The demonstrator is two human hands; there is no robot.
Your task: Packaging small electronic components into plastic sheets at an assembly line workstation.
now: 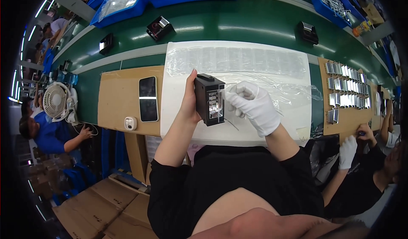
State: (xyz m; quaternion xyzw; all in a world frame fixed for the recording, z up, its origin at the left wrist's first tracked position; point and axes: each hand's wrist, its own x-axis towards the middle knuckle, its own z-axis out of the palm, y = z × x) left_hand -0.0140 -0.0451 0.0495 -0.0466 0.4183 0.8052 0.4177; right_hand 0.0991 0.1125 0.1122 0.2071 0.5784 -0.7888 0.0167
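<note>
Your bare left hand [190, 101] is clasping a black rectangular box [209, 99], droppable if loosened; white-gloved right hand [254, 106] is hovering half-closed, hold unclear.

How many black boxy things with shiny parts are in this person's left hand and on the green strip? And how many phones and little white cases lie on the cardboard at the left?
Black boxy thing in the left hand: 1
Black boxy things on the green strip: 3
Phone on the cardboard: 1
Little white case there: 1
Total: 6
</note>
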